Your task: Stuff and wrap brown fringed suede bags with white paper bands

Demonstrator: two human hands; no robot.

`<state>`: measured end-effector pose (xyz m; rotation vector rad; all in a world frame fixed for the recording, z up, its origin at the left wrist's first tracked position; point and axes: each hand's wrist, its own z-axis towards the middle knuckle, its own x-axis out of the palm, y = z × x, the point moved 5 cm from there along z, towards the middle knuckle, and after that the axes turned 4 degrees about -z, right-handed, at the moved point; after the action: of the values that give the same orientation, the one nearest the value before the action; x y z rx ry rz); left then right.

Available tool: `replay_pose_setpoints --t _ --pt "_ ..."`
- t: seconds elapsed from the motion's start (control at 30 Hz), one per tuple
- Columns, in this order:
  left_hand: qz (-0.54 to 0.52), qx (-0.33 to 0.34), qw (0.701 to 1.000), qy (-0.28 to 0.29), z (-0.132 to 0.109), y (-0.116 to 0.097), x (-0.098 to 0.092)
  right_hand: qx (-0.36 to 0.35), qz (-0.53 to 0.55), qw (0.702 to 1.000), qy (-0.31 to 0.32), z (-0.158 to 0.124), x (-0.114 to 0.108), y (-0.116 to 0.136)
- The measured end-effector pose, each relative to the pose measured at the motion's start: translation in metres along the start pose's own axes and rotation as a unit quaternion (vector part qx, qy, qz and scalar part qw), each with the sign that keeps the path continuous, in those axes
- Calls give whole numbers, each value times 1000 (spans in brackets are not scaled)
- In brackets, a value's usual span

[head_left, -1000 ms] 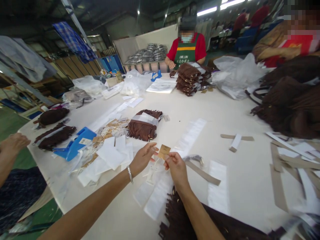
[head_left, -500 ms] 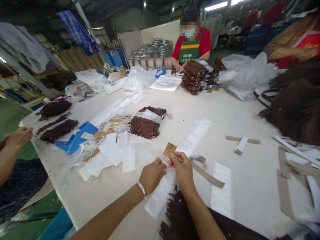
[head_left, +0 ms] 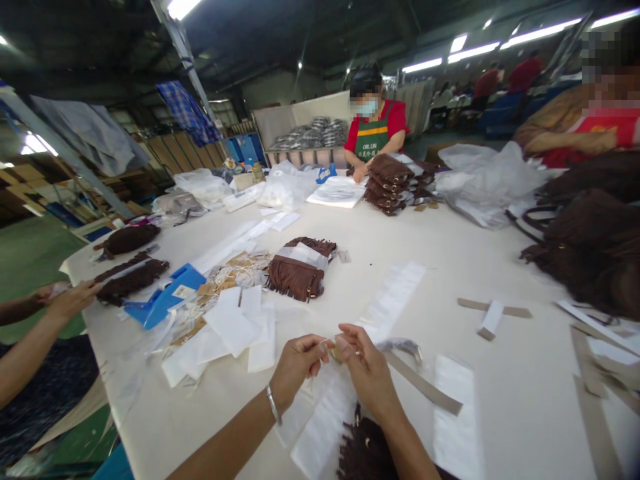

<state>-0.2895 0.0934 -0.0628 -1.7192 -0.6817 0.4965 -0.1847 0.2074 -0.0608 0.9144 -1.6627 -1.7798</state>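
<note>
While hands (head_left: 297, 370) (head_left: 370, 377) finger a tag (head_left: 338, 356), strips (head_left: 453, 407) lie near; bag (head_left: 363, 445) — half-covered.

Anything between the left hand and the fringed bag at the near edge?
Yes, low down: a white strip lies flat on the table between the left hand and the fringed bag. The right forearm also crosses over the bag. Nothing upright shows between.

The head-worn camera looks forward and down from close above the table (head_left: 400, 233), taking in its left edge and reaching past its far edge.
</note>
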Motion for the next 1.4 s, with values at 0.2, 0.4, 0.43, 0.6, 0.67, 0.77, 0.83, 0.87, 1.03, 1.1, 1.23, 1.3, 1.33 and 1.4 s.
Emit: replay_pose_setpoints --t 0.2,0.4,0.43,0.6,0.67,0.77,0.83,0.87,1.03,1.1,1.23,1.3,1.33,1.4 --pt "6 7 999 34 1 0 6 21 46 999 12 3 9 -15" --pt "143 79 986 -31 -4 -23 2 4 14 998 -59 4 -6 0" --pt "147 95 984 -32 -5 -29 4 -15 -5 997 -70 2 -10 10" --pt "29 72 989 125 1 -35 38 -73 -3 994 -78 -5 -23 40" --pt "2 60 990 128 6 -31 47 -56 64 994 -68 -4 -28 41" --pt "18 43 991 129 5 -23 55 -7 188 982 -28 -3 -35 40" --pt "95 73 990 68 -4 -22 52 17 240 970 -16 -3 -42 43" --pt "151 106 983 17 -13 -23 49 22 249 968 -21 -3 -46 44" --pt "402 243 881 59 -69 -9 65 9 138 988 -75 -4 -64 46" --pt "471 241 838 137 -90 13 74 7 86 995 -52 -5 -61 45" --pt "520 225 807 167 -129 46 65 22 18 1000 7 -7 -50 41" --pt "493 217 822 184 -142 48 53 31 -13 999 18 -7 -48 39" --pt "469 204 840 180 -143 44 46 32 -28 999 22 -7 -47 39" --pt "399 148 897 117 -132 28 29 22 -68 997 26 -7 -45 42"
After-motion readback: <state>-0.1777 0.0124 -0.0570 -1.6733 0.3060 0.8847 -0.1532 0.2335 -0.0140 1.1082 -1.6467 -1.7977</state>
